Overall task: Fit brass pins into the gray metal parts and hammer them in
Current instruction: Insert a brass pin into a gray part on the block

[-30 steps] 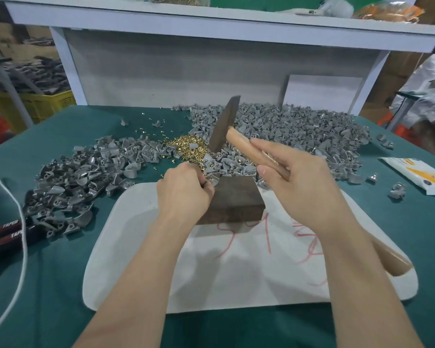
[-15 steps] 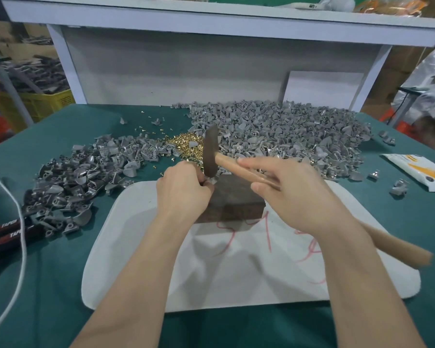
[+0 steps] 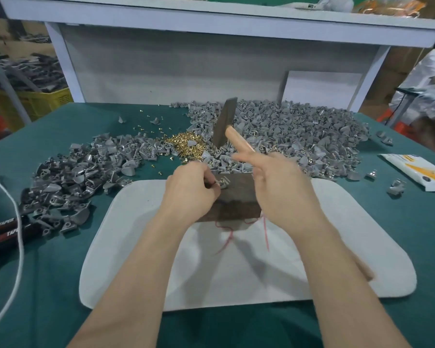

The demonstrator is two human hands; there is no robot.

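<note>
My left hand (image 3: pixel 191 189) pinches a small gray metal part (image 3: pixel 222 183) on the top left corner of a dark wooden block (image 3: pixel 239 199). My right hand (image 3: pixel 281 187) grips the wooden handle of a hammer (image 3: pixel 224 126); its dark head is raised above and behind the block, blurred by motion. A heap of brass pins (image 3: pixel 186 146) lies just beyond the block. Gray metal parts are piled on the left (image 3: pixel 81 177) and in a larger heap at the back right (image 3: pixel 299 136).
The block rests on a white pad (image 3: pixel 337 247) over a green tablecloth (image 3: pixel 35 285). Red-handled pliers (image 3: pixel 3 227) and a white cord (image 3: pixel 18 247) lie at the left. A white packet (image 3: pixel 417 174) sits at the right. A white shelf frame (image 3: pixel 211 23) stands behind.
The hammer head came down onto the part half a second ago and has now swung back up. My left hand stays on the part at the block.
</note>
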